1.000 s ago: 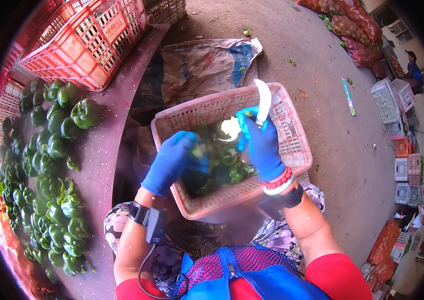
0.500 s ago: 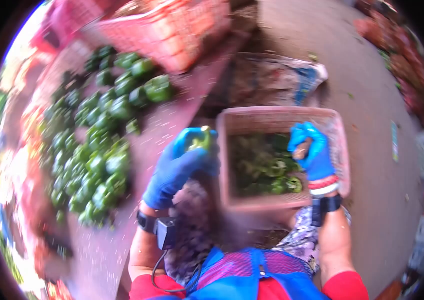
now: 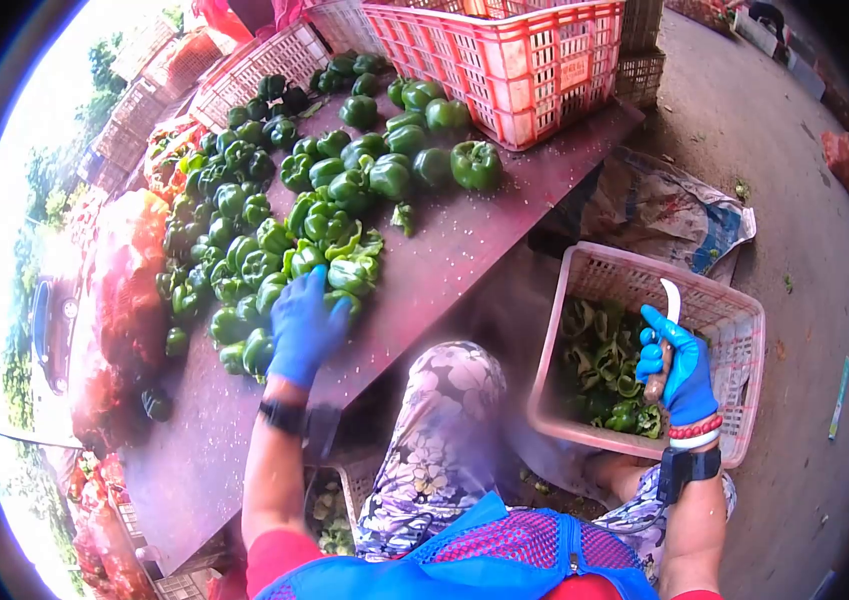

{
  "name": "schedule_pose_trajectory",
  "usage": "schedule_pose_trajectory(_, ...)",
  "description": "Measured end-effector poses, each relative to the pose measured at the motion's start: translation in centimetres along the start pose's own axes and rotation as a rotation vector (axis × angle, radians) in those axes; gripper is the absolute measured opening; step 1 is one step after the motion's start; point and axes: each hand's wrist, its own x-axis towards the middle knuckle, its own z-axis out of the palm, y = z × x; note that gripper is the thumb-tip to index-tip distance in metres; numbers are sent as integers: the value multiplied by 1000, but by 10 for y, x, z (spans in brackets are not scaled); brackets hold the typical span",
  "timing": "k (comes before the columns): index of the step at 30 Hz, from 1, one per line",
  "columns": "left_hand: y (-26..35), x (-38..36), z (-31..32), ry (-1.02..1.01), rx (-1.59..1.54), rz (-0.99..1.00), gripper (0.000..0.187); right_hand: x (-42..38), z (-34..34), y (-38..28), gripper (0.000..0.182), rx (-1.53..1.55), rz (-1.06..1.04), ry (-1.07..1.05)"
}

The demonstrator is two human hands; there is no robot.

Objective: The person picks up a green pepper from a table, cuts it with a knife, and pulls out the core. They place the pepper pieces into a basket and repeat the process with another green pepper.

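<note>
Resting palm-down, the left hand (image 3: 304, 328) spreads loosely over green bell peppers (image 3: 319, 240) heaped on the reddish table (image 3: 464, 240); whether it grips one cannot be told. Right hand (image 3: 679, 368) is closed around a curved knife (image 3: 666, 330), blade up, above the pink basket (image 3: 714, 300) of pepper trimmings (image 3: 599, 370).

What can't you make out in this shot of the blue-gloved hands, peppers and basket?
Head view only:
- Left hand: the glove's back hides whether it grips a green bell pepper.
- Curved knife: handle buried in right hand.
- Pink plastic basket: floor covered by green trimmings.
</note>
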Motion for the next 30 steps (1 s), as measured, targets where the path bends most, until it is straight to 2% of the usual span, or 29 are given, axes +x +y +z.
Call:
schedule_pose_trajectory(2,-5,39,45,-211,-50,-152,76,1,0,3,38,6,2,39)
schedule_pose_trajectory(3,3,55,45,-382,-105,-251,81,2,-2,4,38,17,-5,68)
schedule_pose_trajectory(4,2,71,59,-409,-270,-302,77,3,1,4,38,30,-11,98)
schedule_pose_trajectory(6,2,88,61,-398,-407,-258,71,3,6,5,35,-14,-72,186)
schedule_pose_trajectory(8,7,89,55,-244,-648,-150,70,4,6,5,36,-49,-115,220)
schedule_pose_trajectory(9,11,91,49,-165,-768,-96,70,5,6,6,34,-45,-134,183)
schedule_pose_trajectory(10,17,94,45,-71,-739,-80,70,6,7,8,33,-44,-153,146)
schedule_pose_trajectory(12,41,92,21,-30,-928,-70,70,11,5,13,29,-98,-197,61)
schedule_pose_trajectory(13,62,91,-1,-139,-1015,-142,73,10,11,15,30,-131,-197,-21)
schedule_pose_trajectory(14,85,87,-15,-216,-1142,-122,75,7,21,17,30,-164,-199,-93)
schedule_pose_trajectory(17,160,77,-29,-351,-1437,40,85,-5,56,24,47,-166,-206,-220)
schedule_pose_trajectory(18,181,71,-14,-449,-1699,47,84,-8,63,25,52,-157,-220,-276)
schedule_pose_trajectory(20,230,62,-14,-615,-1846,23,82,-17,74,24,59,-317,-392,-245)
schedule_pose_trajectory(21,252,56,-9,-648,-1960,47,81,-13,79,28,60,-389,-634,-217)
schedule_pose_trajectory(22,269,51,3,-675,-1954,132,78,-9,72,33,60,-425,-737,-177)
schedule_pose_trajectory(23,286,46,13,-745,-2047,121,78,-4,64,38,59,-463,-839,-128)
schedule_pose_trajectory(26,314,38,33,-946,-2266,55,68,-1,42,25,55,-800,-945,172)
schedule_pose_trajectory(27,315,39,42,-998,-2265,32,66,0,40,21,46,-924,-1099,206)
schedule_pose_trajectory(30,322,40,56,-1067,-2190,35,59,-12,40,9,41,-1209,-1184,180)
